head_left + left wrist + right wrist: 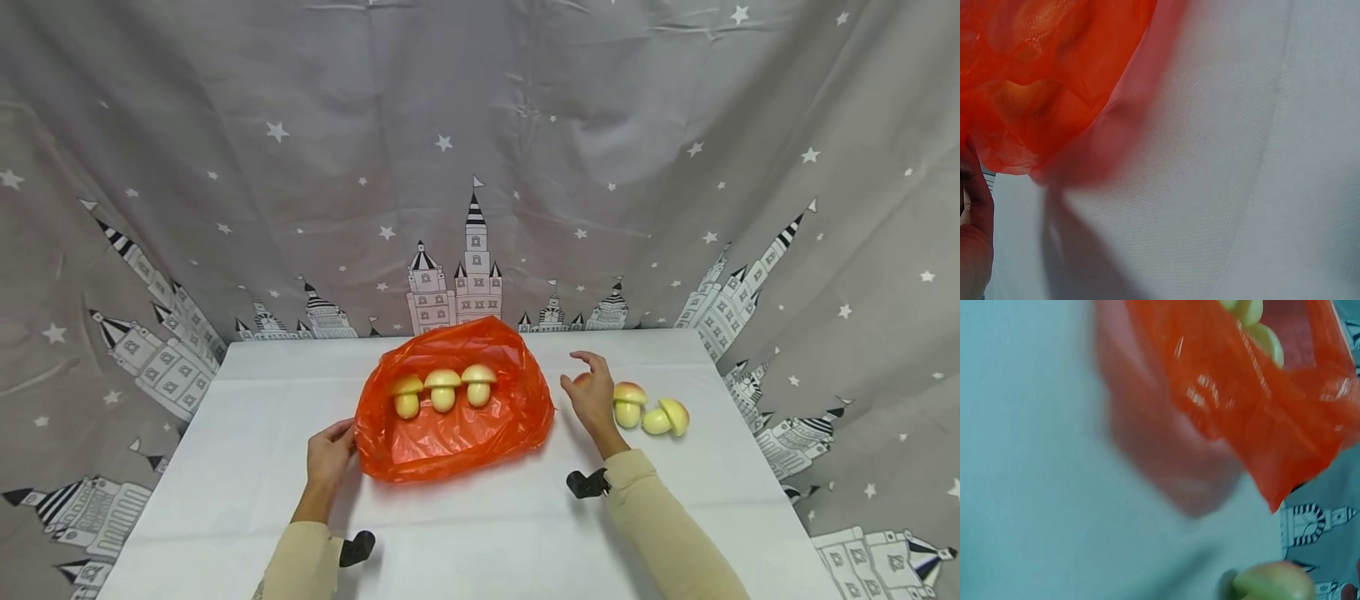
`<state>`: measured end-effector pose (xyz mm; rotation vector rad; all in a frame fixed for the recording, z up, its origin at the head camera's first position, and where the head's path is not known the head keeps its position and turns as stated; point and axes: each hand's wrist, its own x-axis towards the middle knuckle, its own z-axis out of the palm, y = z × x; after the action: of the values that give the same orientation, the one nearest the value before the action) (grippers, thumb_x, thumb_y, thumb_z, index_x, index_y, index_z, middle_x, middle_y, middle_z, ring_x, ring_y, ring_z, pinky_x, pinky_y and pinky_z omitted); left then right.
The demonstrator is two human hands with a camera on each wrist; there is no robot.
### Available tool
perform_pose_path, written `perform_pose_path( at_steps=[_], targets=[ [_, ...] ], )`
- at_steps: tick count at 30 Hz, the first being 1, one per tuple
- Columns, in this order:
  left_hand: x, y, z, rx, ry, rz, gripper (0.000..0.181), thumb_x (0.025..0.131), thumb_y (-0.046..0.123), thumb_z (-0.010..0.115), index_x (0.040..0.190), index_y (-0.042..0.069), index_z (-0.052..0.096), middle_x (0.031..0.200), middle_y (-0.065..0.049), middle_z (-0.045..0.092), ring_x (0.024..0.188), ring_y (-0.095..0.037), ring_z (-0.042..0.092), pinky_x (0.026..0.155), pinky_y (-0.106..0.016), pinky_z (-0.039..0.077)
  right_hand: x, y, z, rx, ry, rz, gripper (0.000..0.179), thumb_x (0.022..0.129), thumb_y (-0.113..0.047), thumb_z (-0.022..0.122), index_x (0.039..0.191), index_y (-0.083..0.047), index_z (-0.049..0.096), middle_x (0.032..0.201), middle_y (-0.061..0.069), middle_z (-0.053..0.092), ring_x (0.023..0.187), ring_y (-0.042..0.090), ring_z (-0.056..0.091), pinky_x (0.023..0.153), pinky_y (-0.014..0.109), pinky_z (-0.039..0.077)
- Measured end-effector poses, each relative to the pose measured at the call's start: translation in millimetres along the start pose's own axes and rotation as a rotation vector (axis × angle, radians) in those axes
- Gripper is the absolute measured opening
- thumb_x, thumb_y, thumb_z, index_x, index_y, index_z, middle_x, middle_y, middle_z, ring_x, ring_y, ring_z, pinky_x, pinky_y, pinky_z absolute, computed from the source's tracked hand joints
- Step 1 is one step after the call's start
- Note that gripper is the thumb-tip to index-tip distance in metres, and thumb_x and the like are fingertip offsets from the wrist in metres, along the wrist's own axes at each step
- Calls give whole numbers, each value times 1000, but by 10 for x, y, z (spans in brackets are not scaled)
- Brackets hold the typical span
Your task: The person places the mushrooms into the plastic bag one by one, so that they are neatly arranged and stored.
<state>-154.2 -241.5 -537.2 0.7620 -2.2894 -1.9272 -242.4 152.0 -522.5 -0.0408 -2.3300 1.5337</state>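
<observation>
A red plastic bag [457, 446] lies wide-mouthed on the white table, with three yellow toy mushrooms [442, 390] in a row inside it. At its left edge my left hand [330, 454] holds the plastic; the left wrist view shows only part of this hand [975, 231] beside the bag [1054, 94]. To the right of the bag, my right hand [592, 400] is over a red-topped toy mushroom [582, 379], thumb and fingers apart. The hand hides most of that mushroom. In the right wrist view, fingertips [1349, 592] show near this mushroom [1275, 581].
Two more toy mushrooms lie right of my right hand: one upright [628, 404], one tipped over [667, 417]. A grey curtain [525, 150] printed with castles and stars hangs behind the table [465, 533] and along its sides.
</observation>
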Motion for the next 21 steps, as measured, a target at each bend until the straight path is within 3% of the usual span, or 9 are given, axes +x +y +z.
perform_pose_path(
  at_steps=[7,13,21],
  targets=[
    [0,-13,9,1,-3,-1,36,100,12,51,126,-13,54,119,-26,60,72,7,57,67,-9,50,6,145,-79,-25,-70,53,44,76,0,72,118,-1,61,130,19,54,127,34,45,108,46,34],
    [2,-23,-1,-3,-5,-4,37,100,12,51,126,-14,54,118,-25,61,72,7,57,67,-9,50,23,282,-95,-37,-171,61,47,75,4,75,119,1,61,142,15,49,142,32,27,117,44,20],
    [-5,-6,8,12,-11,-9,37,100,13,51,127,-12,54,124,-28,57,75,4,58,68,-9,50,18,347,-137,-90,-214,56,48,70,7,71,117,5,63,139,22,48,139,40,28,115,50,21]
  ],
)
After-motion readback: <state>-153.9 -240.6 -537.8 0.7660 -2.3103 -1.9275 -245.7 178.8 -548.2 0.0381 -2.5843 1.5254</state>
